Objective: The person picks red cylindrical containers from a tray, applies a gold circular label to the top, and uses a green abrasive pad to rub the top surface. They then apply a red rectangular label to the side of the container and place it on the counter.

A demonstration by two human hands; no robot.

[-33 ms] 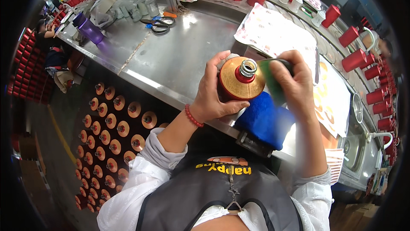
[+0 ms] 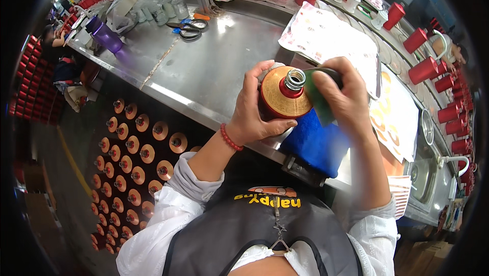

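My left hand is wrapped round a red bottle and tilts its top toward me. The bottle has a gold shoulder, a red neck and an uncapped glass mouth with threads. Pinched in my right hand is a flat green scraper-like piece with a dark back. Its edge lies against or very close to the right side of the gold shoulder; I cannot tell whether they touch. Below the bottle, a blue cloth-like pad rests on a dark stand at the table edge.
A steel table holds scissors and a purple bottle. Label sheets lie beyond my right hand. Red bottles line a conveyor at the right. Many gold-shouldered bottles stand low at the left. A sink is at the right.
My right hand and the green piece have shifted slightly left, closer to the bottle's neck. The left hand keeps its hold on the bottle, almost unmoved.
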